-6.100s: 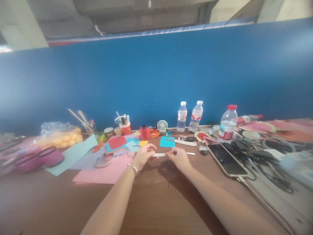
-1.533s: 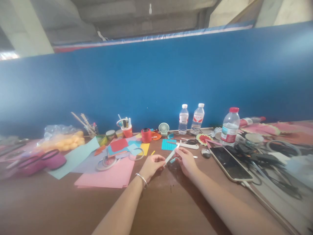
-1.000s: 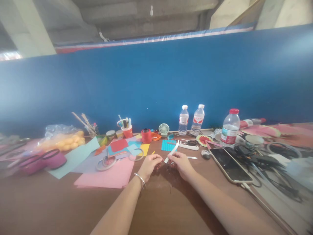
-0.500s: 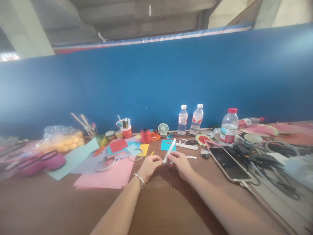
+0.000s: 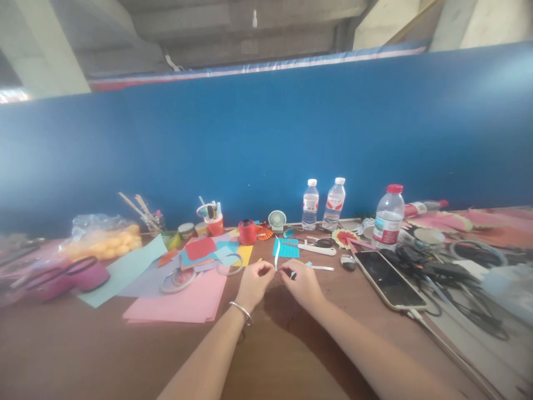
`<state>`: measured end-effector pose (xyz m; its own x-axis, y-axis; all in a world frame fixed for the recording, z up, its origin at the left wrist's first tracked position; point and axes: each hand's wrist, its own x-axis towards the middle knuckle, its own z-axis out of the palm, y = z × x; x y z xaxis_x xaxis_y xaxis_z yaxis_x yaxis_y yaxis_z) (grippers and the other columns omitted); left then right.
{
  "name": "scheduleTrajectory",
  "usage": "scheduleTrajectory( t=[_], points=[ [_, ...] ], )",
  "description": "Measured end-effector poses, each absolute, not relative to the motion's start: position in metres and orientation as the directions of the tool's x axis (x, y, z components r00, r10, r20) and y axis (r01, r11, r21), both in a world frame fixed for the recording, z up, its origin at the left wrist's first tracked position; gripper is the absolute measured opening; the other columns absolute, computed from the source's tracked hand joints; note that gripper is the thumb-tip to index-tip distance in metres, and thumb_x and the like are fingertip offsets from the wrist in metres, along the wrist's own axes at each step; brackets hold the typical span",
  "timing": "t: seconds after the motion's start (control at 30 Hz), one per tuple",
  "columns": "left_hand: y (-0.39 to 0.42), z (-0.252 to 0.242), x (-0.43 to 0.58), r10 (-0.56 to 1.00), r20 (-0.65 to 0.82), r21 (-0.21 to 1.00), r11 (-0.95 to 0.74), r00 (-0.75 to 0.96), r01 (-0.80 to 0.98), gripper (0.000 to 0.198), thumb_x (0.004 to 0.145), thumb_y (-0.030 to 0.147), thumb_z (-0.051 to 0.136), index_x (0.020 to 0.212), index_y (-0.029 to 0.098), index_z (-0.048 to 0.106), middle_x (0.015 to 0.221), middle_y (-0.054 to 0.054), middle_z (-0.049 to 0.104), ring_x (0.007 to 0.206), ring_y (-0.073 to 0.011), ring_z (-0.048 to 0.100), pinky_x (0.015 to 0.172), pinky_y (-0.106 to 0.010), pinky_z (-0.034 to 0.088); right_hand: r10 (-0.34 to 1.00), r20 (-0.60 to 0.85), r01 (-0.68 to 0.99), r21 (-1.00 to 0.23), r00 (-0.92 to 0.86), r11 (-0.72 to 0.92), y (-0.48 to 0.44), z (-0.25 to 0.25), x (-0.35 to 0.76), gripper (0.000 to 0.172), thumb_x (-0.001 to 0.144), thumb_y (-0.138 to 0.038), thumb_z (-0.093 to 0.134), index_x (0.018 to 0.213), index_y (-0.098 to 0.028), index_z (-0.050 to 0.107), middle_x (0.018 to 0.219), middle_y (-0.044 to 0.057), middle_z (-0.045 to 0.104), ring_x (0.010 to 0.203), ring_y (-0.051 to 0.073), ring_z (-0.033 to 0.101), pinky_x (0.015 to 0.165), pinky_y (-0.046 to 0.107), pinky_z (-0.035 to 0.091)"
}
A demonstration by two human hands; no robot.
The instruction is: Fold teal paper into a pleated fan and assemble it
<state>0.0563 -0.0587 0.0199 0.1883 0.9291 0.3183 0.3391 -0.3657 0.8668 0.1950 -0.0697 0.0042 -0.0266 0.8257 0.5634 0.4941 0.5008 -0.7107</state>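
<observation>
A narrow white strip (image 5: 277, 253), paper or tape, stands nearly upright between my hands, its upper part slightly curved. My left hand (image 5: 256, 283), with a silver bangle at the wrist, pinches at the strip's lower end. Opposite it, my right hand (image 5: 303, 284) has thumb and forefinger pressed together at the same end. The fingertips almost meet, and they hide the strip's bottom. Just beyond lies a pleated blue paper (image 5: 287, 248) with a white-handled utility knife (image 5: 316, 249) partly over it. Another white strip (image 5: 322, 268) lies by my right hand.
Pink paper sheets (image 5: 175, 304) and tape rolls lie to the left, beside a red cup (image 5: 215, 225) of tools. A phone (image 5: 389, 279) with a cable and a computer mouse (image 5: 348, 262) are on the right. Water bottles (image 5: 310, 205) stand before the blue partition (image 5: 266, 128).
The white strip has turned from a rightward tilt to nearly upright, showing a narrower side. My right hand has lowered and shifted slightly left, bringing the fingertips closer together.
</observation>
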Motion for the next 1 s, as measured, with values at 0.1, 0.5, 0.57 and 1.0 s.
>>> scheduleTrajectory(
  t=[0.1, 0.5, 0.57, 1.0],
  points=[
    [-0.060, 0.020, 0.056, 0.914, 0.334, 0.835, -0.399, 0.229, 0.378, 0.015, 0.069, 0.025, 0.046, 0.063, 0.015, 0.056, 0.063, -0.001, 0.056, 0.061, -0.0137, 0.049, 0.058, -0.023, 0.037, 0.837, 0.545, 0.503, -0.714, -0.039, 0.488, -0.068, 0.001, 0.197, 0.014, 0.069, -0.017, 0.048, 0.066, -0.021, 0.062, 0.065, 0.002, 0.060, 0.061, 0.015, 0.052, 0.057, 0.025, 0.037],
    [-0.063, 0.020, 0.056, 0.835, 0.445, 0.619, -0.548, 0.323, 0.563, 0.012, 0.067, 0.017, 0.046, 0.057, 0.017, 0.053, 0.059, 0.000, 0.051, 0.057, -0.0123, 0.044, 0.055, -0.023, 0.031, 0.870, 0.488, 0.586, -0.685, -0.071, 0.432, -0.064, -0.006, 0.199, 0.010, 0.064, -0.018, 0.050, 0.059, -0.019, 0.059, 0.059, 0.001, 0.059, 0.056, 0.014, 0.051, 0.053, 0.022, 0.035],
    [-0.061, 0.018, 0.056, 0.838, 0.440, 0.637, -0.545, 0.323, 0.545, 0.011, 0.067, 0.017, 0.045, 0.057, 0.017, 0.052, 0.060, 0.001, 0.051, 0.057, -0.0120, 0.045, 0.055, -0.023, 0.032, 0.889, 0.453, 0.540, -0.734, -0.061, 0.411, -0.064, -0.005, 0.199, 0.011, 0.063, -0.017, 0.048, 0.060, -0.018, 0.059, 0.060, 0.001, 0.059, 0.057, 0.013, 0.051, 0.053, 0.022, 0.036],
    [-0.045, 0.011, 0.040, 0.938, 0.234, 0.972, -0.234, 0.257, -0.030, 0.003, 0.060, 0.013, 0.049, 0.057, 0.014, 0.049, 0.053, 0.005, 0.041, 0.051, -0.0072, 0.036, 0.049, -0.019, 0.027, 0.874, 0.252, 0.053, -0.966, 0.416, 0.253, -0.036, -0.015, 0.233, 0.008, 0.060, -0.022, 0.044, 0.056, -0.017, 0.049, 0.045, -0.006, 0.043, 0.043, 0.009, 0.040, 0.043, 0.020, 0.032]
  ],
)
